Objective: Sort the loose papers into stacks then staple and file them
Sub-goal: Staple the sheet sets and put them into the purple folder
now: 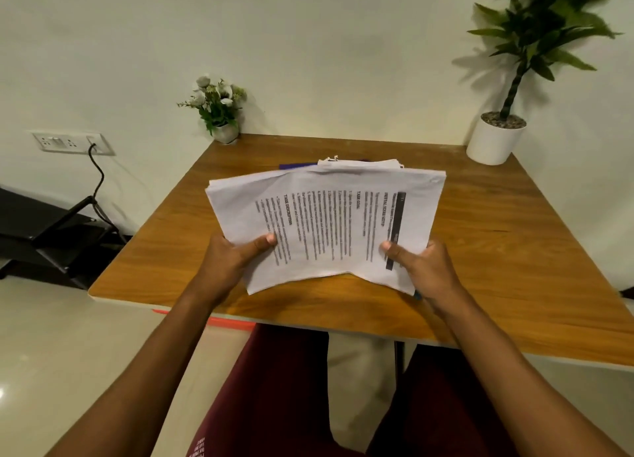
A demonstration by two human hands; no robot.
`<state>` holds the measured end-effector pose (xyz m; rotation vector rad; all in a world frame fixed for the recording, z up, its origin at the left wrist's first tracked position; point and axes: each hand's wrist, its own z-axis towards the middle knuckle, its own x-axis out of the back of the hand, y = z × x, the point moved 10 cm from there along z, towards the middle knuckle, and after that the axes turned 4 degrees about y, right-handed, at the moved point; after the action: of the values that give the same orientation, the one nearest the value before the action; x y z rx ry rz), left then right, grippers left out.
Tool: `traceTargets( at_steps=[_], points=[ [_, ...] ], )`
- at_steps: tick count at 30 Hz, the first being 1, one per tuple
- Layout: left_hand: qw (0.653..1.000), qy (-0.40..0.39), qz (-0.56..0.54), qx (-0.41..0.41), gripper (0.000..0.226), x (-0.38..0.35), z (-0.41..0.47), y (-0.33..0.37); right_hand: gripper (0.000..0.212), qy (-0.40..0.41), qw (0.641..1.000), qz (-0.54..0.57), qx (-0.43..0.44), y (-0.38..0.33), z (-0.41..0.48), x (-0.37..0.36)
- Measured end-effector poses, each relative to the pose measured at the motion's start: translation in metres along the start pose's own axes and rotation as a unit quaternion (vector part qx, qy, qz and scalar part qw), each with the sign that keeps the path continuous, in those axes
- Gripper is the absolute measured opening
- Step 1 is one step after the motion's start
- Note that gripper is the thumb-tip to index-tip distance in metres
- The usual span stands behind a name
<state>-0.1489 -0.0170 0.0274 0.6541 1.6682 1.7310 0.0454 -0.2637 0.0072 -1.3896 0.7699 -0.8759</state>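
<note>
Papers point(326, 223) held fanned just above counter point(514, 251), near edge pinched by left grip point(233, 257) and right grip point(425, 268), thumbs on top. Likely mid-sorting, judging by uneven edges. Next: squaring edges or dealing sheets onto stack point(360, 163) behind. Legible sideways: "TASK GOAL", "TASK DESCRIPTION", "INITIAL SCENE SETUP"; body text blurred.

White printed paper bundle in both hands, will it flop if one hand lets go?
Likely floppy: the white printed paper bundle bows between left hand and right hand. Sheets look fanned at one edge, so may slide apart.
</note>
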Motion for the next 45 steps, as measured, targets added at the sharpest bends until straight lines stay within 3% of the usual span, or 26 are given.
traceTargets(
  at_steps=[8,12,19,23,26,29,33,36,38,41,45],
  points=[
    [1.000,0.001,0.009,-0.015,0.033,0.000,-0.002,0.007,0.028,-0.021,1.000,-0.001,0.011,-0.007,0.000,-0.003],
    [0.998,0.017,-0.059,0.001,0.038,-0.002,0.001,0.006,0.023,-0.023,0.999,0.017,0.013,-0.029,0.008,0.003],
    [0.965,0.048,-0.217,0.137,0.039,-0.023,-0.013,-0.030,0.061,-0.006,0.973,0.225,-0.043,-0.014,0.001,-0.002],
    [0.958,0.072,-0.228,0.161,0.031,-0.054,-0.026,-0.044,0.032,-0.021,0.956,0.285,-0.059,-0.015,-0.009,-0.041],
    [0.957,0.080,-0.227,0.160,0.031,-0.078,-0.037,-0.049,0.042,0.026,0.951,0.305,-0.043,-0.023,-0.005,-0.047],
    [0.960,0.073,-0.218,0.157,0.036,-0.078,-0.036,-0.051,0.043,0.046,0.956,0.287,-0.037,-0.029,0.003,-0.038],
    [0.964,0.072,-0.206,0.150,0.046,-0.034,-0.006,-0.039,0.036,0.009,0.965,0.262,-0.005,-0.047,0.009,-0.018],
    [0.994,0.051,-0.044,0.089,0.055,-0.010,0.017,0.002,0.033,-0.015,0.978,0.207,0.013,-0.056,0.014,-0.006],
    [0.998,-0.024,0.040,0.052,0.059,-0.021,0.027,0.027,0.029,-0.009,0.989,0.146,0.026,-0.060,0.017,0.001],
    [0.989,-0.112,0.092,0.010,0.038,-0.054,0.029,0.053,0.019,-0.004,0.996,0.076,0.038,-0.066,0.019,0.000],
    [0.994,-0.085,0.057,-0.032,0.022,-0.074,0.031,0.066,0.015,-0.004,0.998,0.029,0.062,-0.078,0.020,-0.008]
  ],
)
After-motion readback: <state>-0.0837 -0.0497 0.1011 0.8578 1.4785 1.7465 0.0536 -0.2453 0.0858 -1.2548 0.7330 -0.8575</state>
